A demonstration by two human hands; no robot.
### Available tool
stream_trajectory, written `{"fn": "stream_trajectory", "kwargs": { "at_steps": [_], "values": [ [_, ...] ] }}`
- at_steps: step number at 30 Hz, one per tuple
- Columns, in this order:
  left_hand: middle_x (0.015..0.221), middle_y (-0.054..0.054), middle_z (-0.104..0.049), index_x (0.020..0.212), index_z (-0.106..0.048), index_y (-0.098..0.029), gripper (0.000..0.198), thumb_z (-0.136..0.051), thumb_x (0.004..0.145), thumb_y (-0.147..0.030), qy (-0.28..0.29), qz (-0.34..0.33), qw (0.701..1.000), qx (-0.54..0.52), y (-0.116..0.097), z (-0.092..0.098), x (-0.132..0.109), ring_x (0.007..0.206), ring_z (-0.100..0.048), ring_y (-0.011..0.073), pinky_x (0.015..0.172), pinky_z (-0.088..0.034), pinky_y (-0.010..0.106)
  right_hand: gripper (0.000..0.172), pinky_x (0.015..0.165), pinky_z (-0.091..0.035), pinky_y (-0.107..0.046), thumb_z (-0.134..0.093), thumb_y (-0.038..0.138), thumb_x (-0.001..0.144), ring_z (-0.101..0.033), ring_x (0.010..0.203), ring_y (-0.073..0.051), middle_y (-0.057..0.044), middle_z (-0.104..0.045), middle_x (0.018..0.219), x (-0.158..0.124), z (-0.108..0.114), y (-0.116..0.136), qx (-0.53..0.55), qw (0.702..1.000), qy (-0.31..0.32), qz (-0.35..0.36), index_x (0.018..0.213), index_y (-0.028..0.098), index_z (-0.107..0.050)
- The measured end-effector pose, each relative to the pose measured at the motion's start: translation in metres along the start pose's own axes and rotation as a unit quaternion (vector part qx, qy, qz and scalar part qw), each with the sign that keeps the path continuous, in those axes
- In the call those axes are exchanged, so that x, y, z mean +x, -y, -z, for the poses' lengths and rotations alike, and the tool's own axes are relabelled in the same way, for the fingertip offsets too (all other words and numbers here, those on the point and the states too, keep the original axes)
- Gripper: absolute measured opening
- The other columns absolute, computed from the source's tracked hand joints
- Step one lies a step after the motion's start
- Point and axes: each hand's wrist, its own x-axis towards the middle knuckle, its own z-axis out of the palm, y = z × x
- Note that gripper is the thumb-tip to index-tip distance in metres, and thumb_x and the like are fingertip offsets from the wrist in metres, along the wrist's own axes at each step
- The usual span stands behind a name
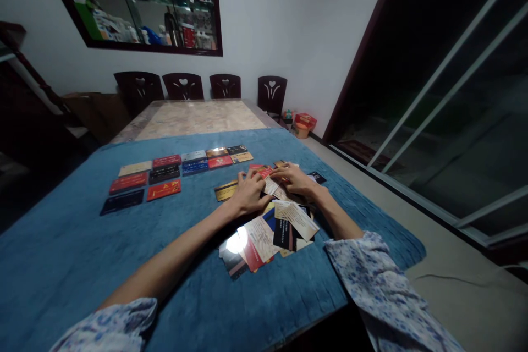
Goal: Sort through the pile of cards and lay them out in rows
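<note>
A loose heap of plastic cards lies on the blue cloth in front of me, overlapping at many angles. My left hand rests at the heap's upper left, fingers bent and apart, touching cards. Close beside it, my right hand reaches over the far part of the heap with its fingers stretched left. Near the fingertips are a red card and pale cards, partly covered by my hands. A yellow card sticks out left of my left hand. Further left, cards such as a red one are laid out in columns.
The blue cloth covers the near part of a long table, with a bare stone-like top beyond. Dark chairs stand at the far end. On the right are the table edge and a glass sliding door.
</note>
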Motion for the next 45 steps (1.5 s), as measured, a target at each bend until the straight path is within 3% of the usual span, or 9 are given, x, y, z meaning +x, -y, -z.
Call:
{"fn": "stream_trajectory", "kwargs": {
  "at_steps": [6, 11, 16, 20, 26, 37, 45],
  "values": [
    [0.109, 0.015, -0.068, 0.090, -0.071, -0.016, 0.026, -0.062, 0.091, -0.040, -0.018, -0.011, 1.000, 0.017, 0.000, -0.002, 0.000, 0.115, -0.050, 0.0330, 0.098, -0.035, 0.055, 0.046, 0.101, -0.039, -0.048, -0.056, 0.005, 0.080, -0.062, 0.112, -0.026, -0.009, -0.074, 0.125, -0.002, 0.002, 0.000, 0.007, 1.000, -0.023, 0.009, 0.117, 0.022, -0.076],
    [0.100, 0.015, -0.071, 0.086, -0.073, -0.015, 0.025, -0.059, 0.091, -0.035, -0.064, -0.060, 0.996, 0.029, 0.003, -0.006, -0.002, 0.112, -0.052, 0.0326, 0.096, -0.035, 0.054, 0.050, 0.101, -0.040, -0.047, -0.056, 0.000, 0.076, -0.061, 0.110, -0.025, -0.009, -0.074, 0.125, -0.005, -0.006, -0.007, -0.001, 0.999, -0.043, 0.018, 0.116, 0.022, -0.075],
    [0.094, 0.013, -0.074, 0.085, -0.074, -0.017, 0.025, -0.055, 0.093, -0.030, -0.109, -0.089, 0.990, 0.019, 0.006, -0.007, -0.001, 0.105, -0.055, 0.0294, 0.091, -0.038, 0.049, 0.046, 0.098, -0.042, -0.045, -0.056, -0.001, 0.079, -0.059, 0.106, -0.025, -0.009, -0.075, 0.116, -0.006, -0.015, -0.011, 0.025, 0.993, -0.109, 0.025, 0.112, 0.022, -0.076],
    [0.093, 0.012, -0.075, 0.089, -0.073, -0.017, 0.021, -0.053, 0.092, -0.023, -0.126, -0.082, 0.988, 0.027, 0.010, -0.008, 0.000, 0.103, -0.056, 0.0283, 0.088, -0.040, 0.046, 0.035, 0.092, -0.046, -0.042, -0.060, 0.002, 0.082, -0.057, 0.101, -0.025, -0.008, -0.076, 0.101, -0.004, -0.020, -0.012, 0.049, 0.985, -0.166, 0.013, 0.104, 0.024, -0.077],
    [0.101, 0.013, -0.075, 0.105, -0.071, -0.016, 0.025, -0.054, 0.086, -0.014, -0.117, -0.045, 0.992, 0.032, 0.013, -0.009, 0.001, 0.102, -0.057, 0.0280, 0.087, -0.042, 0.043, 0.023, 0.087, -0.048, -0.039, -0.063, 0.012, 0.088, -0.056, 0.096, -0.024, -0.007, -0.073, 0.091, -0.004, -0.022, -0.009, 0.067, 0.977, -0.200, 0.000, 0.101, 0.024, -0.077],
    [0.112, 0.012, -0.073, 0.124, -0.068, -0.017, 0.044, -0.048, 0.085, -0.009, -0.110, 0.038, 0.992, -0.048, 0.021, -0.007, 0.003, 0.103, -0.059, 0.0274, 0.093, -0.047, 0.043, 0.037, 0.089, -0.046, -0.038, -0.057, 0.011, 0.091, -0.057, 0.099, -0.025, -0.010, -0.072, 0.108, -0.002, -0.021, 0.000, 0.028, 0.983, -0.173, -0.057, 0.125, 0.023, -0.068],
    [0.109, 0.010, -0.071, 0.129, -0.066, -0.019, 0.048, -0.048, 0.086, -0.009, -0.115, 0.052, 0.989, -0.074, 0.025, -0.008, 0.004, 0.100, -0.059, 0.0255, 0.093, -0.048, 0.039, 0.043, 0.090, -0.047, -0.036, -0.056, 0.009, 0.087, -0.062, 0.096, -0.024, -0.009, -0.070, 0.100, 0.000, -0.023, 0.006, 0.040, 0.978, -0.184, -0.091, 0.129, 0.019, -0.061]
  ]
}}
